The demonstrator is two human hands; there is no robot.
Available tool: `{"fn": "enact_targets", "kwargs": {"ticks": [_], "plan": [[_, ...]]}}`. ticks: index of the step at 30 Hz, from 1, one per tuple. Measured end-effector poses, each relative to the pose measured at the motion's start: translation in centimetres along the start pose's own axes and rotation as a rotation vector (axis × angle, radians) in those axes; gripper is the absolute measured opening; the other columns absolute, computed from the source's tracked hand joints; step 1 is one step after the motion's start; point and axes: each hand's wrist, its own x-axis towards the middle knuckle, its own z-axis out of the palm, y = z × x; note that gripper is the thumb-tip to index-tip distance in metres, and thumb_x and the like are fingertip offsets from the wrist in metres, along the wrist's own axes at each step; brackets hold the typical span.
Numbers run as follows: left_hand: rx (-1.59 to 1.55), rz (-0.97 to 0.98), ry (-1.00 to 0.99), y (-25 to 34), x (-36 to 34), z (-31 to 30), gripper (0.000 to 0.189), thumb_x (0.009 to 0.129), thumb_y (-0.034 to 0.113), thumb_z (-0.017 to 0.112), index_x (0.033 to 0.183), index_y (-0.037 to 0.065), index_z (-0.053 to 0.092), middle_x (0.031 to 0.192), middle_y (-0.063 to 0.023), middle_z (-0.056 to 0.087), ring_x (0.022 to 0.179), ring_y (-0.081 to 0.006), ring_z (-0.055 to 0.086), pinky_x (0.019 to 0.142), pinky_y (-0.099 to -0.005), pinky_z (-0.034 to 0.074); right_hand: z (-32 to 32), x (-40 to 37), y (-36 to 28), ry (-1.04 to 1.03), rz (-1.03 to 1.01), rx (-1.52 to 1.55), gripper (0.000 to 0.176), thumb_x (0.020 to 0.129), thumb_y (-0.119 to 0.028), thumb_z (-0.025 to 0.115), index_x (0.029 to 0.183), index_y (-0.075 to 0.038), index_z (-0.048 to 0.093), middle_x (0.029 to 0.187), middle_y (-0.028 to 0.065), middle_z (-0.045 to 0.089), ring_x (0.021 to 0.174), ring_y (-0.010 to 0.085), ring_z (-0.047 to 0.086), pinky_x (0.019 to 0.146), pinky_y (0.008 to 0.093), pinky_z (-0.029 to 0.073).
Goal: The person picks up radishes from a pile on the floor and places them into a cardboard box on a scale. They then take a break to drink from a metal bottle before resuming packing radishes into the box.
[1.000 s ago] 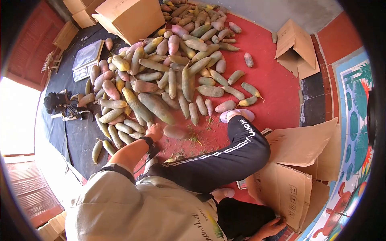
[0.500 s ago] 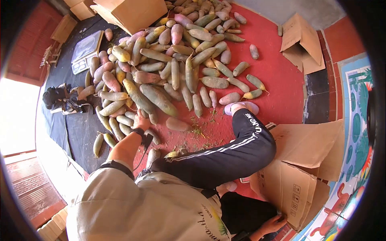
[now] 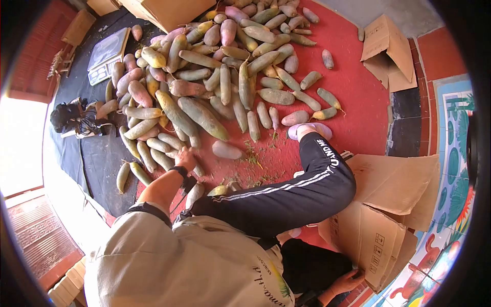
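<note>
My left hand (image 3: 185, 158) reaches down to the near edge of a big heap of green and pinkish radishes (image 3: 202, 118). Its fingers are apart and rest on or just over the radishes there. One green radish (image 3: 199, 168) lies right beside that hand, partly covered by it. At the lower right, my right hand (image 3: 349, 282) has its fingers closed at the lower corner of an opened cardboard box (image 3: 358, 240). Part of that hand's grip is hidden. A pale radish (image 3: 225, 150) lies on the red floor to the right of my left hand.
A flat scale (image 3: 107, 56) stands on the black sheet at the left, near a black strapped item (image 3: 76, 118). Cardboard boxes (image 3: 166, 14) stand behind the heap, and another box (image 3: 388, 48) lies at the back right. My bent leg (image 3: 286, 194) crosses the middle.
My left hand has shifted slightly down and right along the heap's edge, its fingers more spread. The whole view has turned slightly. My right hand stays at the box.
</note>
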Motion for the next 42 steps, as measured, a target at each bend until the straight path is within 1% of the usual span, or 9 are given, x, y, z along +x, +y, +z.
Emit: {"fn": "enact_targets", "kwargs": {"ticks": [9, 13, 16, 18, 22, 25, 38, 41, 42], "plan": [[-0.21, -0.008, -0.156, 2.0, 2.4, 1.3, 0.05, 0.078, 0.031, 0.054, 0.125, 0.016, 0.046, 0.124, -0.019, 0.045, 0.113, -0.0335, 0.047, 0.095, -0.0399, 0.04, 0.2, 0.1, 0.8, -0.057, 0.024, 0.063, 0.028, 0.091, -0.017, 0.047, 0.109, 0.004, 0.048, 0.101, 0.0224, 0.055, 0.092, 0.0367, 0.054, 0.078, 0.0412, 0.044], [-0.163, 0.186, -0.187, -1.6, 9.1, 9.5, 0.052, 0.074, 0.032, 0.058, 0.122, 0.014, 0.049, 0.12, -0.0171, 0.052, 0.105, -0.0321, 0.054, 0.09, -0.0404, 0.044, -0.5, 0.1, -0.2, -0.066, 0.023, 0.092, 0.026, 0.091, -0.017, 0.047, 0.108, 0.003, 0.049, 0.101, 0.0223, 0.055, 0.092, 0.0367, 0.054, 0.077, 0.0416, 0.044], [-0.51, -0.079, -0.367, 0.5, 7.8, 6.8, 0.044, 0.073, 0.028, 0.06, 0.114, 0.011, 0.057, 0.11, -0.0147, 0.059, 0.098, -0.0311, 0.058, 0.083, -0.0403, 0.048, -0.6, 0.2, -0.5, -0.071, 0.009, 0.087, 0.026, 0.091, -0.016, 0.047, 0.107, 0.004, 0.049, 0.101, 0.0225, 0.055, 0.092, 0.0366, 0.054, 0.077, 0.0416, 0.044], [0.725, 0.575, -0.218, 1.0, 7.4, 5.6, 0.033, 0.073, 0.027, 0.063, 0.1, 0.009, 0.065, 0.098, -0.0118, 0.064, 0.092, -0.0279, 0.061, 0.075, -0.039, 0.05, -0.8, 0.2, -0.7, -0.076, 0.005, 0.067, 0.026, 0.091, -0.016, 0.047, 0.107, 0.004, 0.049, 0.101, 0.0226, 0.055, 0.092, 0.0366, 0.054, 0.077, 0.0417, 0.044], [0.763, 0.47, -0.193, 0.0, 8.4, 6.1, 0.023, 0.074, 0.025, 0.063, 0.089, 0.01, 0.068, 0.093, -0.0087, 0.065, 0.09, -0.0236, 0.062, 0.073, -0.036, 0.051, -0.7, 0.2, -0.8, -0.077, 0.026, 0.093, 0.024, 0.09, -0.012, 0.049, 0.106, 0.005, 0.049, 0.102, 0.0208, 0.055, 0.092, 0.035, 0.054, 0.078, 0.0404, 0.044], [0.41, 0.119, -0.067, -1.1, 9.7, 7.1, 0.024, 0.072, 0.027, 0.066, 0.088, 0.01, 0.069, 0.093, -0.0071, 0.065, 0.087, -0.0219, 0.063, 0.072, -0.0328, 0.051, -0.7, 0.1, -0.7, -0.066, 0.019, 0.063, 0.025, 0.09, -0.013, 0.049, 0.108, 0.005, 0.048, 0.103, 0.0213, 0.054, 0.092, 0.0358, 0.054, 0.077, 0.0409, 0.044], [0.826, 0.601, -0.025, 2.4, 6.9, 0.5, 0.029, 0.069, 0.035, 0.068, 0.086, 0.011, 0.069, 0.093, -0.008, 0.065, 0.089, -0.0217, 0.062, 0.069, -0.0351, 0.052, -0.5, 0.2, -1.5, -0.004, -0.007, 0.057, 0.022, 0.091, -0.014, 0.046, 0.104, 0.003, 0.048, 0.099, 0.0206, 0.055, 0.09, 0.0355, 0.054, 0.078, 0.0403, 0.043], [0.683, 0.773, 0.111, 3.3, 4.7, -4.0, 0.016, 0.074, 0.02, 0.061, 0.072, 0.005, 0.066, 0.077, -0.0084, 0.065, 0.07, -0.0219, 0.063, 0.054, -0.0325, 0.049, -0.5, 0.0, -1.2, -0.04, 0.043, 0.077, 0.021, 0.091, -0.014, 0.046, 0.104, 0.003, 0.048, 0.099, 0.0202, 0.055, 0.091, 0.0353, 0.054, 0.078, 0.0402, 0.043], [0.03, 0.564, -0.021, 4.1, 3.2, -5.8, 0.018, 0.077, 0.018, 0.058, 0.069, 0.004, 0.064, 0.072, -0.0081, 0.063, 0.063, -0.0195, 0.061, 0.051, -0.0301, 0.048, -0.5, -0.1, -1.1, -0.037, 0.049, 0.081, 0.021, 0.091, -0.014, 0.046, 0.104, 0.003, 0.048, 0.099, 0.0202, 0.055, 0.091, 0.0353, 0.054, 0.078, 0.0402, 0.043]]}}
